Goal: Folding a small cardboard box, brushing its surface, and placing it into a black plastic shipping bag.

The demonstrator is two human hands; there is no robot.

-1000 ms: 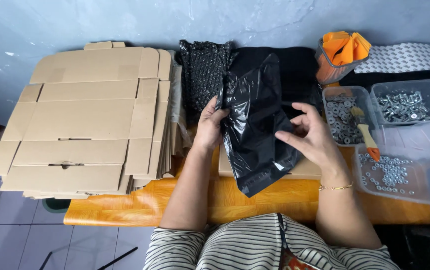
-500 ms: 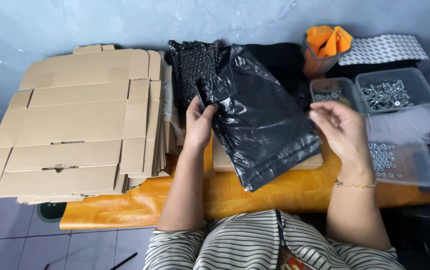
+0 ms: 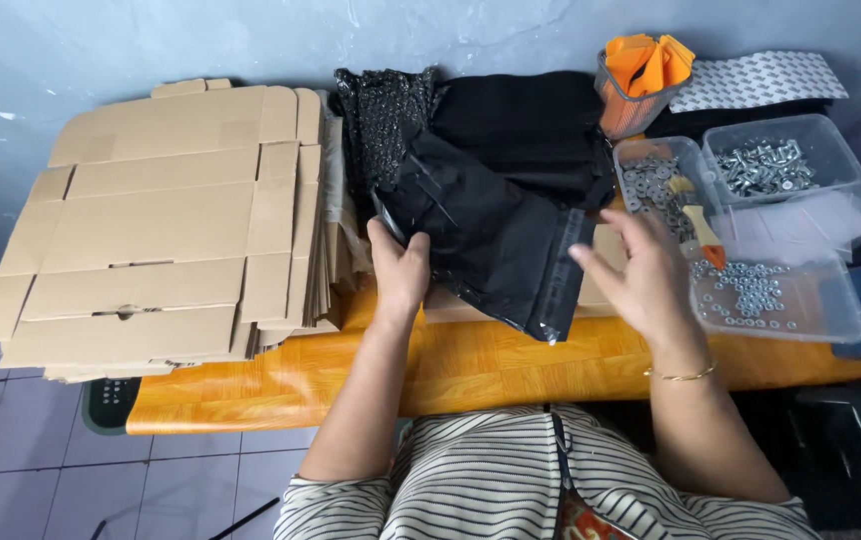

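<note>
While the left hand [image 3: 399, 272] pinches the black plastic mailer bag [image 3: 491, 235] at its left edge, the bag lies flat on the orange table [image 3: 471, 365]. Right hand [image 3: 646, 270] hovers open, released, just beside the bag's right end. Thumb contact hidden beneath the plastic.

1. Glossy black plastic is seen on the mailer bag [image 3: 496, 245], smooth, with a shiny strip at its open edge.
2. Matt brown corrugated cardboard is shown by the flattened boxes [image 3: 161, 220].
3. A polished orange wood-grain finish is noted on the table [image 3: 511, 365].
4. Clear plastic tubs [image 3: 776, 165] are filled with bright metal hardware.
</note>
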